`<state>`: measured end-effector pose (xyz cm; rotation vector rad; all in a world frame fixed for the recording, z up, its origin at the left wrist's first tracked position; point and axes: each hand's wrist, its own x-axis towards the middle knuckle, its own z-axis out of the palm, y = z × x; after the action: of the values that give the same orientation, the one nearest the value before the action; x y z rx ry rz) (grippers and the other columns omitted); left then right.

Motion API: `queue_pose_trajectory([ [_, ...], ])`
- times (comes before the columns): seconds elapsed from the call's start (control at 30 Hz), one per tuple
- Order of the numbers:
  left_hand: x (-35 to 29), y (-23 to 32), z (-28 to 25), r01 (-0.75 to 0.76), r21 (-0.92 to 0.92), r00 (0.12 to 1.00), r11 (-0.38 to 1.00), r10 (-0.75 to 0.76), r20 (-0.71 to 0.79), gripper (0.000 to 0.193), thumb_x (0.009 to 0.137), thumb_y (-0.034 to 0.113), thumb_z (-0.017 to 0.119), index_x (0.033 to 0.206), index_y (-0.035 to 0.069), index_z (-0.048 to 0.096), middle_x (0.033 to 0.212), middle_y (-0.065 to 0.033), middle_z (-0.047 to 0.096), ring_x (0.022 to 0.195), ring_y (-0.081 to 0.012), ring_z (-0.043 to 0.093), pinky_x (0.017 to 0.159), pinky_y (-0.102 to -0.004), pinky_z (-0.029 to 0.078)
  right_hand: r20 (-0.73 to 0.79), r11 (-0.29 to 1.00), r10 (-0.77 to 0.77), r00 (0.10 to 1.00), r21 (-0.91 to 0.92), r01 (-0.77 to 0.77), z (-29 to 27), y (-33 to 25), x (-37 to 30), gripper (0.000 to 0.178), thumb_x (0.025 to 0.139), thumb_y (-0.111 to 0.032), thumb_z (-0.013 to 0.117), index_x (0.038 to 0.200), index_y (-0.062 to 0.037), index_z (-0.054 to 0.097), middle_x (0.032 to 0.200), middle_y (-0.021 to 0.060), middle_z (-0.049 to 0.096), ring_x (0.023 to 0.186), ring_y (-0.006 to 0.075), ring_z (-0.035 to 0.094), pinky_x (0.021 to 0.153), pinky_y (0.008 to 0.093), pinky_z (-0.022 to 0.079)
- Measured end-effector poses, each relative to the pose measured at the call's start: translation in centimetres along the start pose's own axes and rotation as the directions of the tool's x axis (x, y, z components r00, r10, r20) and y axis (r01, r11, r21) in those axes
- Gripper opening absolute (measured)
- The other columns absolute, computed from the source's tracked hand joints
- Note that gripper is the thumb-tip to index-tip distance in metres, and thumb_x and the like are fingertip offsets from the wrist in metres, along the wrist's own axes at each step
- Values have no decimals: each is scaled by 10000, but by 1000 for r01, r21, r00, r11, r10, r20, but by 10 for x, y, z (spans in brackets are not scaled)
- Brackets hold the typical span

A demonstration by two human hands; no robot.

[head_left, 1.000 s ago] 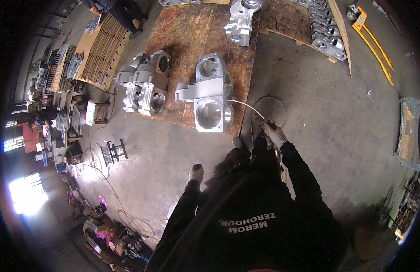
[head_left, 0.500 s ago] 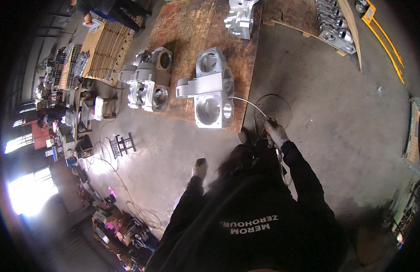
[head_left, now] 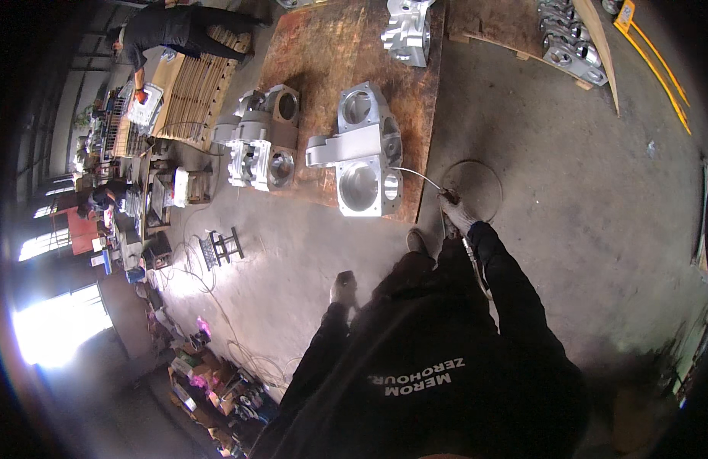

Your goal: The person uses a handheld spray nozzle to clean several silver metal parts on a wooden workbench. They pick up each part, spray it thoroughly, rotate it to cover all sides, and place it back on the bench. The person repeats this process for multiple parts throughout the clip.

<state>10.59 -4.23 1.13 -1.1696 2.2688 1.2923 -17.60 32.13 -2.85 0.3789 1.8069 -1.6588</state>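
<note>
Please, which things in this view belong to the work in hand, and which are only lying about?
In the work:
thin curved tube, in the right gloved hand
nearest silver casting, at the tube's far end
wooden board beneath the casting

Lying about, apparently:
yellow pallet truck
small black stand

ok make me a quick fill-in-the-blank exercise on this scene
1. The thin pale tube runs from the person's ____ hand toward the nearest casting.
2. In the picture, the cluster of castings lies to the ____ of that casting.
3. The pallet truck at upper right is coloured ____.

Missing words: right; left; yellow
</note>
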Motion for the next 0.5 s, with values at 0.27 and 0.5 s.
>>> queue_pose_trajectory([
  [0.27,10,-19,-1,9,-186,1000,982,-8,7,232,921,190,619,1126,90,658,883,-45,693,760,-115,627,688,-288,520,-108,995,100,989,29,-98,-20,-47,-107,412,952,-460,585,807,-75,582,635,2,520,512,119,498,480,299,405],
  [0.5,29,-50,6,111,-184,991,977,-95,91,226,912,179,595,1103,74,657,885,-53,691,750,-132,633,681,-299,523,-116,984,57,992,-162,-76,-6,-14,-85,435,953,-447,562,1114,-44,595,923,86,654,888,244,646,757,368,488],
])
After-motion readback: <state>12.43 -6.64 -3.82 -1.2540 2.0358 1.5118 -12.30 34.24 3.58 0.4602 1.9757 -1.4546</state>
